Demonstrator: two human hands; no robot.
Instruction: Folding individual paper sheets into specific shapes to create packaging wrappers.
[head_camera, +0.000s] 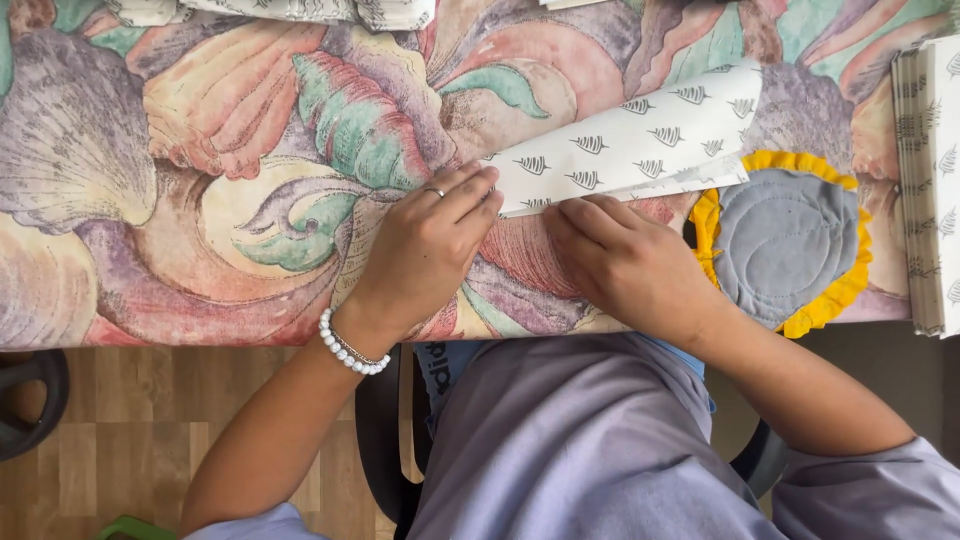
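Your left hand (430, 245) and right hand (620, 262) press flat, fingers extended, on the white leaf-printed folded paper (630, 145) at frame centre, gripping nothing

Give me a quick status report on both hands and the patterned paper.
Left hand and right hand press flat on folded white leaf-print paper. Paper lies on the seashell tablecloth. Grey yellow-edged round pad beside right hand.

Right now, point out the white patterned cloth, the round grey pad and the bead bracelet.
white patterned cloth (640, 140), head view, middle of its top layer
round grey pad (785, 240), head view, grey centre
bead bracelet (345, 350), head view, beads at the wrist
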